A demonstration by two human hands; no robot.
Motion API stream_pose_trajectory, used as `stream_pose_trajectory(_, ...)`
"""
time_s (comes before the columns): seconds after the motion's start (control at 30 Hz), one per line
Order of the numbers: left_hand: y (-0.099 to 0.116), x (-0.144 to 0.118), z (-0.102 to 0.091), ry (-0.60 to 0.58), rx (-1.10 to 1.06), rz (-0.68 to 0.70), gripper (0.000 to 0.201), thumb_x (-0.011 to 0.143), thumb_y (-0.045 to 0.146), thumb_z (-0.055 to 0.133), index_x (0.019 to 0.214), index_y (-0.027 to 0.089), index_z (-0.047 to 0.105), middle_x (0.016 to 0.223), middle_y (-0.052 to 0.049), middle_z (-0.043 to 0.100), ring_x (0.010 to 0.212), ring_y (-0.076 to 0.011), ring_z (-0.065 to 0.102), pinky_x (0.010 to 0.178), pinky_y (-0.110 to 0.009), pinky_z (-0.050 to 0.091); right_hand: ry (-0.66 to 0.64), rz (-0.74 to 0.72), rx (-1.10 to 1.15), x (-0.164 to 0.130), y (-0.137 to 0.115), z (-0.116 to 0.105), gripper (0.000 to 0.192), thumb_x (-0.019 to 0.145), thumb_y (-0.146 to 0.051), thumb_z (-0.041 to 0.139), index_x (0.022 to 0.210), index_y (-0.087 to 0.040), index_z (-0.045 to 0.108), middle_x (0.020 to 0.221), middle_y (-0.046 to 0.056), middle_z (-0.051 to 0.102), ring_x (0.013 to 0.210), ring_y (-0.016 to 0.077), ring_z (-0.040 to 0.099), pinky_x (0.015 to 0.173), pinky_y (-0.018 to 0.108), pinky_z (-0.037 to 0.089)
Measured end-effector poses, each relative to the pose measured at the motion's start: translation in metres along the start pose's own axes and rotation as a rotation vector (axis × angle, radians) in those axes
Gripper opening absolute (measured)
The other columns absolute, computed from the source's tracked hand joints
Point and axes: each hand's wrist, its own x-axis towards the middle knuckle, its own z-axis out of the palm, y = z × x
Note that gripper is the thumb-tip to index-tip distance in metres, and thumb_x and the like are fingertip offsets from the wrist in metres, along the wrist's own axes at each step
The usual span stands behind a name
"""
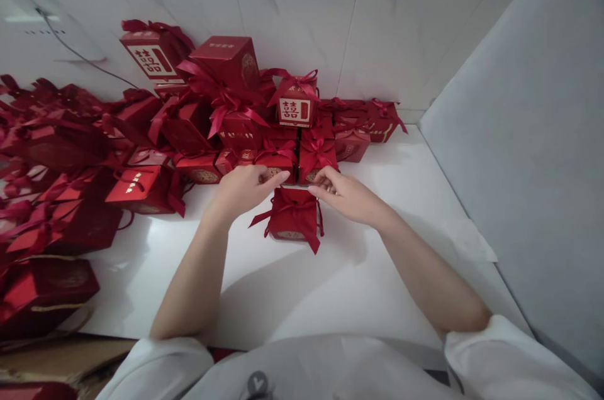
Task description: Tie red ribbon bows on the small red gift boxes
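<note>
A red gift box (pixel 295 214) tied with a dark red ribbon stands in front of me on the white table, apart from the rows behind it. My left hand (pixel 246 191) hovers over its back left, thumb stretched out toward the right and fingers loosely curled, with nothing visible in it. On the other side, my right hand (pixel 346 194) hangs over the back right corner, its thumb apart from the bent fingers and no object showing between them. Behind both hands, a ribboned red box (pixel 317 151) sits in the front row.
Stacked red boxes line the wall, including one with a white label (pixel 295 109) and another upper box (pixel 153 57). More boxes crowd the left, one with rope handles (pixel 51 293) near the edge. A pale panel (pixel 528 136) rises at the right of the white table (pixel 302 299).
</note>
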Motion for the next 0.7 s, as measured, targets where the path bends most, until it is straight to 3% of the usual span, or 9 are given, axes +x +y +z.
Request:
stream_pose_trajectory(0.1, 0.009, -0.001, 0.008, -0.016, 0.071, 0.011, 0.055, 0.09, 0.066, 0.039, 0.065, 0.02, 0.056, 0.06, -0.004, 0.059, 0.057, -0.0186, 0.055, 0.053, -0.028, 0.029, -0.116, -0.03, 0.0, 0.002, 0.003, 0.001, 0.027, 0.088, -0.044, 0.062, 0.105, -0.022, 0.056, 0.09, 0.001, 0.066, 0.077, 0.0162, 0.06, 0.07, 0.029, 0.044)
stream_pose_trajectory(0.2, 0.011, -0.003, 0.011, -0.029, 0.11, 0.07, 0.035, 0.091, 0.047, 0.047, 0.071, 0.02, 0.058, 0.068, -0.004, 0.064, 0.06, -0.0184, 0.056, 0.053, -0.028, 0.028, -0.178, -0.06, 0.003, -0.001, 0.001, -0.004, 0.029, 0.084, -0.042, 0.067, 0.105, -0.024, 0.058, 0.085, -0.001, 0.066, 0.073, 0.0152, 0.06, 0.068, 0.028, 0.044)
stream_pose_trajectory(0.33, 0.007, -0.001, 0.007, -0.071, -0.058, 0.166, 0.024, 0.09, 0.038, 0.049, 0.076, 0.021, 0.059, 0.07, -0.001, 0.064, 0.061, -0.0158, 0.055, 0.055, -0.027, 0.034, -0.277, -0.175, -0.049, -0.005, -0.004, -0.011, 0.031, 0.08, -0.027, 0.071, 0.109, -0.025, 0.062, 0.096, 0.0, 0.066, 0.072, 0.014, 0.059, 0.066, 0.027, 0.044)
stream_pose_trajectory(0.47, 0.0, 0.0, -0.002, -0.138, -0.279, 0.179, 0.024, 0.09, 0.04, 0.052, 0.081, 0.02, 0.063, 0.073, 0.002, 0.064, 0.065, -0.0132, 0.055, 0.06, -0.025, 0.039, -0.152, -0.273, -0.118, -0.005, -0.003, -0.01, 0.021, 0.084, -0.008, 0.056, 0.095, -0.021, 0.068, 0.093, 0.002, 0.063, 0.075, 0.0135, 0.058, 0.072, 0.027, 0.043)
stream_pose_trajectory(0.7, -0.018, 0.0, -0.013, -0.168, -0.373, 0.146, 0.027, 0.085, 0.045, 0.06, 0.088, 0.019, 0.067, 0.079, 0.0, 0.068, 0.069, -0.0128, 0.058, 0.065, -0.025, 0.044, 0.048, -0.382, -0.114, -0.006, -0.001, -0.012, 0.023, 0.085, -0.005, 0.052, 0.085, -0.021, 0.069, 0.093, 0.001, 0.059, 0.077, 0.0124, 0.057, 0.07, 0.026, 0.043)
